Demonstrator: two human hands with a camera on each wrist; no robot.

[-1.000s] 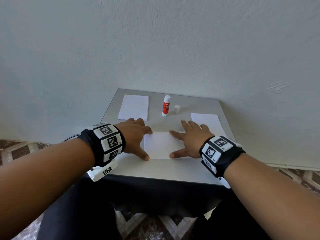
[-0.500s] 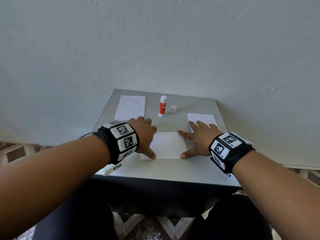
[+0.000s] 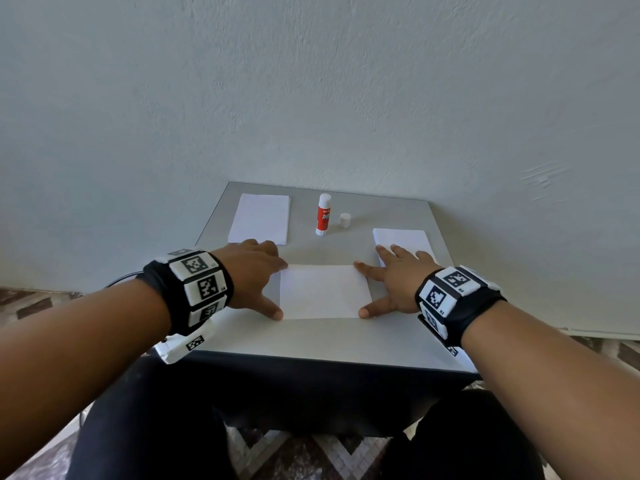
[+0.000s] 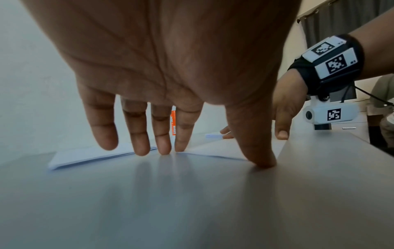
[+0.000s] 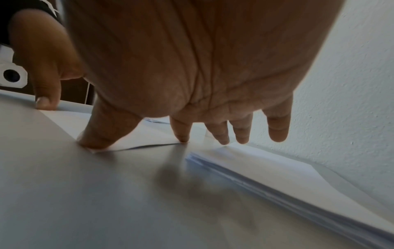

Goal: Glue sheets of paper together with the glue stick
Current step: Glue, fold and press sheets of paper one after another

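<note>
Sheet: the sheet [image 3: 323, 292] lies flat at the middle of the table [image 3: 311, 337], between both hands, probably for pressing and squaring it.
Left hand: the left hand [image 3: 255, 271] is spread wide, thumb and fingertips at the left edge of the sheet; it holds nothing.
Right hand: the right hand [image 3: 393, 280] is also spread wide, thumb and forefinger on the right edge, the other fingers over the right stack [image 3: 401, 237]; it grips nothing.
Glue: the glue stick [image 3: 324, 214] stands upright at the back, uncapped, its cap [image 3: 344, 220] just beside, so it is ready to take.
Left stack: the left stack [image 3: 260, 218] waits at the far left, apart from the sheet.
</note>
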